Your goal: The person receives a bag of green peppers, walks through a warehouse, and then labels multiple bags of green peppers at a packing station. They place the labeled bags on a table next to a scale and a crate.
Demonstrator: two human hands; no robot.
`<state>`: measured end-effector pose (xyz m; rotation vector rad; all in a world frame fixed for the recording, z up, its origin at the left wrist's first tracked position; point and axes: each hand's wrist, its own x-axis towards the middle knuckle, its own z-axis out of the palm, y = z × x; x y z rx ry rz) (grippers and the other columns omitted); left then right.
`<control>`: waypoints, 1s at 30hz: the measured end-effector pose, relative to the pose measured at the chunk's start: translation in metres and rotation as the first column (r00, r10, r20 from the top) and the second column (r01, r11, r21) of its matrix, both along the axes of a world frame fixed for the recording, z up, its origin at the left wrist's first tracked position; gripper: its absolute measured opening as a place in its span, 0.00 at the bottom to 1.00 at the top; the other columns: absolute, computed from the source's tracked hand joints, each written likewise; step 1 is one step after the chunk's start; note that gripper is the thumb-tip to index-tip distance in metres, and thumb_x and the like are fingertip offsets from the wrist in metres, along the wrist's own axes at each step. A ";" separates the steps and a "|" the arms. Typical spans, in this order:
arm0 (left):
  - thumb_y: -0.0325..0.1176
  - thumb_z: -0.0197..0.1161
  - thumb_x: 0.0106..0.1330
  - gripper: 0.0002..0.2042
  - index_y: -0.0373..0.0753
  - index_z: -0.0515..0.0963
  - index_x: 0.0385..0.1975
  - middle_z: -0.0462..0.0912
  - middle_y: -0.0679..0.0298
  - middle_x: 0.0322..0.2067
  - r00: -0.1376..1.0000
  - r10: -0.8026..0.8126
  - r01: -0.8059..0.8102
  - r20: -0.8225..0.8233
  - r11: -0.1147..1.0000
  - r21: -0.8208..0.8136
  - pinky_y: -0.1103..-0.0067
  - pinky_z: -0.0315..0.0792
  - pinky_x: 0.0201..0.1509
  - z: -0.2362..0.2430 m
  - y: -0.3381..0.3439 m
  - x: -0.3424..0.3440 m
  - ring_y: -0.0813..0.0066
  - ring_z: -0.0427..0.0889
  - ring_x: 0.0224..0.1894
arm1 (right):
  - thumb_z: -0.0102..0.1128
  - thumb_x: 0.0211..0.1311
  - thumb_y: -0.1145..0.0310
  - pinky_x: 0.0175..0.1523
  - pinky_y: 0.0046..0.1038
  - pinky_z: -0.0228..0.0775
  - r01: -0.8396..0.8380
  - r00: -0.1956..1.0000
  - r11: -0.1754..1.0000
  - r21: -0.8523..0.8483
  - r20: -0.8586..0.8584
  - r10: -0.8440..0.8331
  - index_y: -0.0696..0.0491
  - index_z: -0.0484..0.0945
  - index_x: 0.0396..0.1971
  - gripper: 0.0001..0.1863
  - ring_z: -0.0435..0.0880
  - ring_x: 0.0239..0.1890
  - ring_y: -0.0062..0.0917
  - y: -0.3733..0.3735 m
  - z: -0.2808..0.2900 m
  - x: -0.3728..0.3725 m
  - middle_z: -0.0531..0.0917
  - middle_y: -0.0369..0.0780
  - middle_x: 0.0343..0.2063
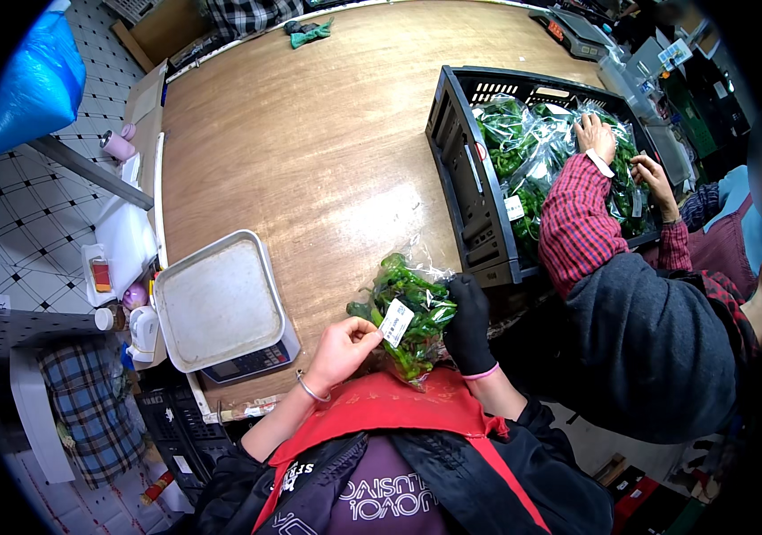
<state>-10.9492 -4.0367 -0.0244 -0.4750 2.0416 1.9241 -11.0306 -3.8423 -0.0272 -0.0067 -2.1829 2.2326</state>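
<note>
A clear plastic bag of green peppers (417, 299) is held up in front of me at the table's near edge. My left hand (345, 349), bare with a bracelet at the wrist, pinches the lower left edge of a white label (396, 322) on the bag's front. In a black glove, my right hand (467, 325) grips the bag's right side; its fingertips are partly hidden behind the plastic. To the left of my hands stands a weighing scale (219, 299) with a bare metal pan.
A black crate (479, 209) full of bagged green peppers stands at the right. Another person's hands (597, 138) reach into it, sleeves red-checked. A second scale (568, 36) and a dark green cloth (310, 33) lie toward the far side. A blue bag (38, 80) hangs at left.
</note>
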 end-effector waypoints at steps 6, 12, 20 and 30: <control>0.29 0.62 0.60 0.06 0.32 0.76 0.28 0.77 0.70 0.22 0.994 0.070 -0.083 0.079 0.979 0.187 0.88 0.65 0.23 0.006 0.003 -0.004 0.89 0.70 0.21 | 0.50 0.50 0.85 0.34 0.29 0.66 -0.034 0.982 0.966 0.256 -0.172 0.080 0.59 0.72 0.35 0.11 0.74 0.31 0.33 0.008 -0.007 0.002 0.72 0.44 0.28; 0.27 0.61 0.59 0.04 0.33 0.76 0.27 0.76 0.70 0.23 0.984 0.045 -0.048 -0.173 0.999 -0.010 0.87 0.66 0.26 0.012 -0.009 -0.012 0.87 0.72 0.24 | 0.50 0.64 0.69 0.36 0.21 0.63 -0.134 0.991 0.968 0.213 0.047 0.127 0.58 0.71 0.30 0.07 0.69 0.28 0.16 0.014 0.000 0.023 0.71 0.35 0.23; 0.24 0.60 0.52 0.04 0.33 0.72 0.23 0.73 0.58 0.21 0.752 -0.478 0.315 -0.454 0.865 -0.390 0.75 0.69 0.28 0.071 -0.043 -0.032 0.66 0.75 0.24 | 0.58 0.56 0.73 0.36 0.25 0.69 -0.509 0.852 0.767 0.390 0.102 0.513 0.60 0.77 0.28 0.05 0.78 0.27 0.21 0.046 0.071 -0.009 0.80 0.41 0.23; 0.25 0.59 0.50 0.04 0.35 0.71 0.23 0.73 0.58 0.22 0.587 -0.677 0.404 -0.443 0.720 -0.564 0.71 0.70 0.30 0.081 -0.035 -0.037 0.60 0.75 0.26 | 0.60 0.51 0.65 0.60 0.40 0.62 -0.677 0.331 0.469 0.568 -0.335 0.882 0.57 0.79 0.34 0.13 0.75 0.50 0.39 -0.068 0.021 -0.070 0.79 0.47 0.43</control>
